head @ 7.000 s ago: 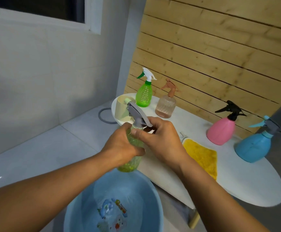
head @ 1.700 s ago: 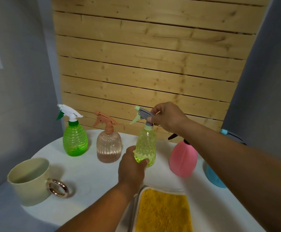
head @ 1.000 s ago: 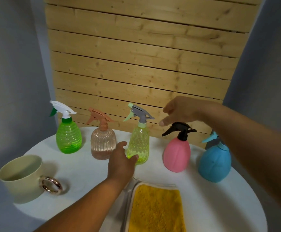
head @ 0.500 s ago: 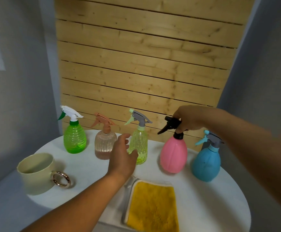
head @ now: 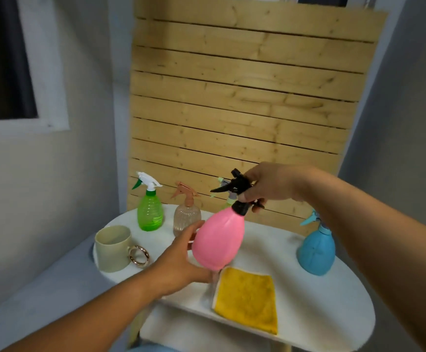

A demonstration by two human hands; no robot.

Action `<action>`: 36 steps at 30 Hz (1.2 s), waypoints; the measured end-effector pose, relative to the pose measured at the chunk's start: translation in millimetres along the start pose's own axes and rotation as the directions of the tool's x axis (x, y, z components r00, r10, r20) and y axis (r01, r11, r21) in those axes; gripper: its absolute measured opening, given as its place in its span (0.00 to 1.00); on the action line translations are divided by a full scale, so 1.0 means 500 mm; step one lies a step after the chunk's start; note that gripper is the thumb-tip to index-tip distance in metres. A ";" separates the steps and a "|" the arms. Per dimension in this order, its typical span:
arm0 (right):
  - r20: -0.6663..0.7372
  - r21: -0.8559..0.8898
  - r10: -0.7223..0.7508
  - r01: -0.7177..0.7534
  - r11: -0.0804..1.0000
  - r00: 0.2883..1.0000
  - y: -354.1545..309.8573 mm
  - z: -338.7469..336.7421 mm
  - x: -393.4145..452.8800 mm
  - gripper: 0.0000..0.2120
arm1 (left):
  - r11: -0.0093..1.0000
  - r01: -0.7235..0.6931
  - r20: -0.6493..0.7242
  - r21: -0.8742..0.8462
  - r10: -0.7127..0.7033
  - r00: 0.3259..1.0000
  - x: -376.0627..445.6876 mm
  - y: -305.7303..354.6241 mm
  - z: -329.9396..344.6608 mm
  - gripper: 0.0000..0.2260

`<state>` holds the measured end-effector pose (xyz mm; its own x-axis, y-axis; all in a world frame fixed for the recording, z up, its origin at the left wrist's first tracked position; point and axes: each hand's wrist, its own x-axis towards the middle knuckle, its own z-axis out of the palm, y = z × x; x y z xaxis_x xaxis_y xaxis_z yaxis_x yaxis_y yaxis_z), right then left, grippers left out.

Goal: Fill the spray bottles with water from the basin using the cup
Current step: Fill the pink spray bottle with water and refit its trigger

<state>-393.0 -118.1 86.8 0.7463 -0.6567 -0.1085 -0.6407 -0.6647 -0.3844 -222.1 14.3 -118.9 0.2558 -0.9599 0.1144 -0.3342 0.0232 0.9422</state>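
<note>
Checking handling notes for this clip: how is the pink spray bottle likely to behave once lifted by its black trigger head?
The pink spray bottle hangs tilted from the right hand, so it probably swings and needs the left hand at its base. Its smooth, rounded body looks slippery. It seems light, being lifted by the head alone.

The pink bottle (head: pixel 218 240) and right hand (head: pixel 270 185) are hiding most of the yellow-green bottle (head: pixel 228 199), leaving only its nozzle and neck peeking out. The bottom edge is cutting off the basin (head: pixel 153 348), and the tabletop (head: pixel 321 308) is covering the rest.
</note>
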 end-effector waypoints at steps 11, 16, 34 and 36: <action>0.201 0.631 0.049 -0.167 0.757 0.978 0.008 0.231 -0.007 0.04 | 0.925 0.067 -0.201 -0.375 -0.151 0.968 -0.208 -0.058 -0.101 0.53; 0.190 0.762 -0.057 -0.111 0.638 0.980 0.008 0.338 -0.034 0.02 | 0.841 0.130 -0.164 -0.525 -0.250 0.954 -0.269 -0.086 -0.125 0.43; 0.131 0.832 0.042 -0.133 0.539 0.990 -0.011 0.447 -0.029 0.13 | 0.812 0.311 -0.036 -0.494 -0.376 0.926 -0.334 -0.111 -0.130 0.42; 0.113 0.840 0.035 -0.115 0.530 0.993 -0.009 0.447 -0.025 0.13 | 0.798 0.326 -0.025 -0.507 -0.392 0.920 -0.331 -0.115 -0.133 0.43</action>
<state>-359.0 -27.2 -115.0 0.7392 -0.6347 -0.2251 -0.2737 0.0222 -0.9616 -185.0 190.6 -171.0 0.3892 -0.8849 -0.2558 0.2769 -0.1525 0.9487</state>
